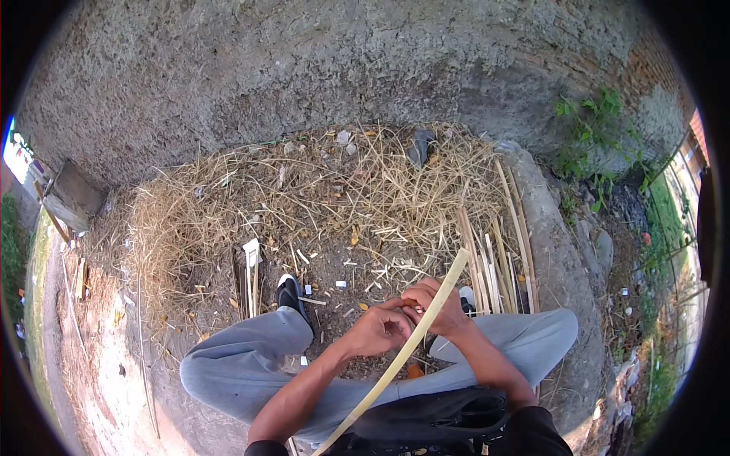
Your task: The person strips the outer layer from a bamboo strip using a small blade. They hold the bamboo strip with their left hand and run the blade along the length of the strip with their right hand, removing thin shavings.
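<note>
A long, pale bamboo strip [395,366] slants from my lap up past my hands, its squared end above my right hand. My left hand [374,331] is closed, its thumb and fingers curled together just left of the strip. Against it, my right hand [445,305] is closed too, with its fingertips meeting those of the left. The strip crosses in front of the right hand and covers part of it. What the fingers of either hand grip is hidden between them.
Several long strips [490,273] lie to the right beyond my knee. More thin sticks [249,285] lie by my left shoe [287,292]. Dry straw [319,197] and shavings cover the ground up to the rough wall [304,68]. A green plant [597,133] grows at the right.
</note>
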Tool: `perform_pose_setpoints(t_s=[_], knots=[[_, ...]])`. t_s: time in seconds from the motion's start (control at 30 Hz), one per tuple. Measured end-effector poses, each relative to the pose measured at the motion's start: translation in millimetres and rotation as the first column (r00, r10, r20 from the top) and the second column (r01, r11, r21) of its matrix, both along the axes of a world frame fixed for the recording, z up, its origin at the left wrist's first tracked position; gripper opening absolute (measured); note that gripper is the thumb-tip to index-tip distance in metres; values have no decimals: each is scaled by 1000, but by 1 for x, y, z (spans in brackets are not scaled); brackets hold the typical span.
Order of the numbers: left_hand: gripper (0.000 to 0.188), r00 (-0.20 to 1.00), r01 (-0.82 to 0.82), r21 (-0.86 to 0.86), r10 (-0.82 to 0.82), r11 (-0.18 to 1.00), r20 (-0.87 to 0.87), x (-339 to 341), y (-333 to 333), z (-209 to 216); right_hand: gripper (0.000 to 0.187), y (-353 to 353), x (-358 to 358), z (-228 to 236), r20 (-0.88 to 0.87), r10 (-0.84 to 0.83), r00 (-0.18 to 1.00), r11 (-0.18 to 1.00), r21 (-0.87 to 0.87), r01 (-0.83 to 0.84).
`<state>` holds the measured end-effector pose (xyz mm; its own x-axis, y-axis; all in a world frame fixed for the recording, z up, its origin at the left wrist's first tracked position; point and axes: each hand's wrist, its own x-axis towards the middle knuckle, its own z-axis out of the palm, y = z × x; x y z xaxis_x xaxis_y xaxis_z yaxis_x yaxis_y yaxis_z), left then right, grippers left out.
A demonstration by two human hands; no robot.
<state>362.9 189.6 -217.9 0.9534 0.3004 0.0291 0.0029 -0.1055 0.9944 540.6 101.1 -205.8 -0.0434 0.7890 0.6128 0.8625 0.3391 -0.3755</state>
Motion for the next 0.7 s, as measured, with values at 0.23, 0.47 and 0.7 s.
perform_pose_setpoints(t_s=[0.23, 0.47, 0.7], knots=[[18, 1000, -4, -31, 4, 1000, 5, 0, 1, -1, 28, 2, -1, -9, -110, -39, 993, 999, -4, 39], [34, 993, 26, -203, -2, 979, 116, -3, 8, -11, 41, 3, -2, -19, -237, 8, 971, 993, 120, 21], [49, 976, -136, -513, 202, 848, 75, 7, -2, 17, 42, 3, -9, -23, -242, -27, 970, 990, 130, 60]])
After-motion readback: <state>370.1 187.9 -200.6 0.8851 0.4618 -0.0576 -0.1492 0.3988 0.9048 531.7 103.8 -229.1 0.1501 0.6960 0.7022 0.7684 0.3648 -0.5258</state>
